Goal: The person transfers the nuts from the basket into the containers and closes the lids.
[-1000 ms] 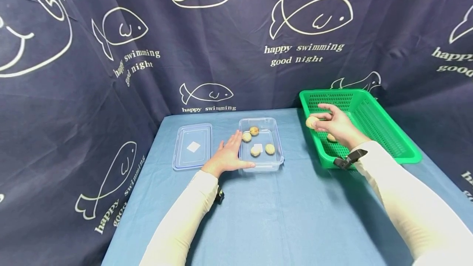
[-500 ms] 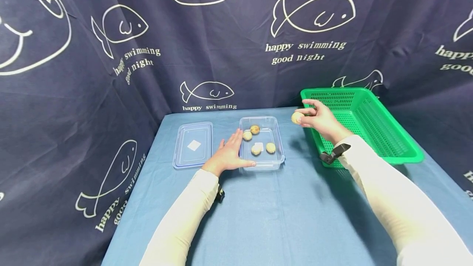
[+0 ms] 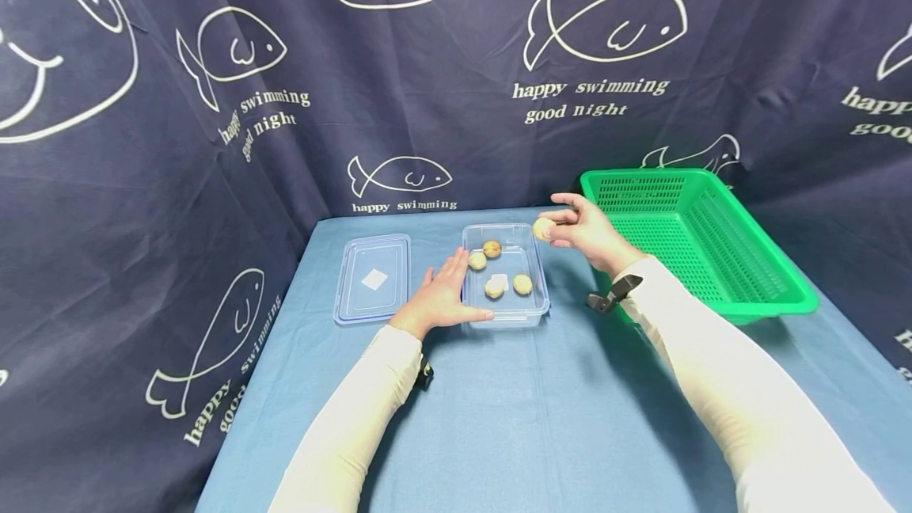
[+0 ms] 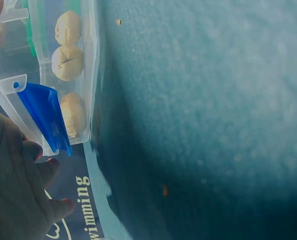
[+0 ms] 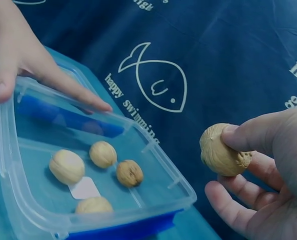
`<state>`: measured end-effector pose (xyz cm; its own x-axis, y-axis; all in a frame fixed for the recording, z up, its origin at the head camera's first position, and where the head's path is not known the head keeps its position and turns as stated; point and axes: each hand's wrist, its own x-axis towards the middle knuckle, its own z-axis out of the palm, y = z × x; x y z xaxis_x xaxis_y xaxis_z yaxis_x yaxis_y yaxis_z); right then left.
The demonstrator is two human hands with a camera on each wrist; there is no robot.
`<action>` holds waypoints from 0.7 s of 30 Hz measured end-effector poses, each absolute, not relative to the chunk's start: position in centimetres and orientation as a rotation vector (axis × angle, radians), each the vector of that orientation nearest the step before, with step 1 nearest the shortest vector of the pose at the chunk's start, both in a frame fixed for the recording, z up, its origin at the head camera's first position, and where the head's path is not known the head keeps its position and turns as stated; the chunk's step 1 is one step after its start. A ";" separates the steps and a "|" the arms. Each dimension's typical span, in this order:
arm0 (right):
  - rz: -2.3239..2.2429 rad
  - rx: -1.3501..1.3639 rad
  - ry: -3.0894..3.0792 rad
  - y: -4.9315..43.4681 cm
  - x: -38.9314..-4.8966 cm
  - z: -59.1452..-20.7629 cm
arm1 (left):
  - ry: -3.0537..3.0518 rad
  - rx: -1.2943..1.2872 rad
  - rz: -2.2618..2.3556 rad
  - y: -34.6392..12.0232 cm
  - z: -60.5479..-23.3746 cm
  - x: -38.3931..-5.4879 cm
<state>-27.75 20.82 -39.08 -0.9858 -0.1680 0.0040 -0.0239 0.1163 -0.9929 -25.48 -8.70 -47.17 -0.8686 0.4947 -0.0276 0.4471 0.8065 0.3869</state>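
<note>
Right hand (image 3: 593, 237), narrow pinch: thumb pressed to one side of a pale walnut (image 3: 543, 229), with fingers beneath and behind; rough end of the shell turned towards the fingers in the right wrist view. Held walnut just beside the far right corner of a clear plastic food container (image 3: 516, 264) in the head view, and apart from the rim in the right wrist view. Left hand (image 3: 440, 295), wide and without grasp: fingers straight along the left side of the container, thumb extended across the near left corner.

Inside the container, four walnuts: a darker brown one (image 3: 492, 248) and a paler one (image 3: 477, 260) close together towards the far left; two more pale ones nearer the front, at left (image 3: 495, 288) and right (image 3: 522, 284) of a white label (image 3: 502, 281). Blue locking flap (image 4: 46, 117) visible on the container in the left wrist view.

To the left, flat on the blue tablecloth (image 3: 513, 426), a clear lid (image 3: 370, 256) with blue edging and a white diamond-set sticker (image 3: 374, 279). To the right, a green perforated basket (image 3: 737, 236). Behind, a navy curtain (image 3: 427, 85) with white fish outlines and lettering.
</note>
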 end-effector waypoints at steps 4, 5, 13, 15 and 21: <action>-2.009 -0.201 2.250 20.1 -27.9 -39.2 | 2.859 0.747 0.561 -8.7 -47.1 -25.4; -2.007 -0.204 2.246 19.9 -27.9 -39.2 | 2.858 0.745 0.560 -8.7 -47.1 -25.4; -1.972 -0.205 2.229 18.8 -28.0 -39.2 | 2.864 0.748 0.559 -8.7 -47.0 -25.4; -1.977 -0.211 2.212 18.5 -28.0 -39.2 | 2.863 0.745 0.564 -8.7 -47.0 -25.4; -1.994 -0.204 2.207 18.3 -27.8 -39.0 | 2.853 0.744 0.587 -8.7 -47.1 -25.4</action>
<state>-27.82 18.31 -38.96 -0.9778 -0.2077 -0.0277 0.0065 0.1019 -0.9948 -25.44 -8.71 -47.08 -0.8690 0.4938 -0.0320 0.4411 0.8023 0.4022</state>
